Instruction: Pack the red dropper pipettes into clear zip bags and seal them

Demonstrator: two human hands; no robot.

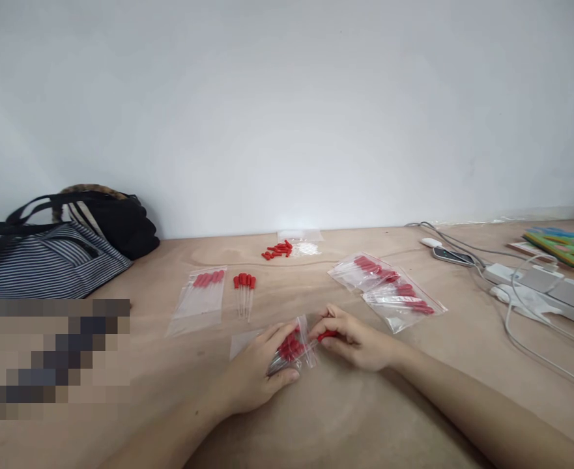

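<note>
My left hand (262, 365) is closed on a clear zip bag (311, 355) that holds several droppers with red rubber bulbs (291, 346). At the mouth of this bag, my right hand (352, 339) grips one dropper by its red bulb (326, 335); its thin tube points left toward the bag. Just beyond my left hand lies a small bunch of red-bulbed droppers (244, 290). To their left is a flat zip bag (196, 309) with several droppers inside. More filled bags (389, 290) overlap beyond my right hand.
Loose red bulbs (277, 249) and clear thin tubes (309, 248) lie near the wall. A striped bag (57, 260) and a black bag (125, 225) stand at the left. On the right are a power strip (567, 296), cables, a dark device (453, 256) and colourful boards (567, 244).
</note>
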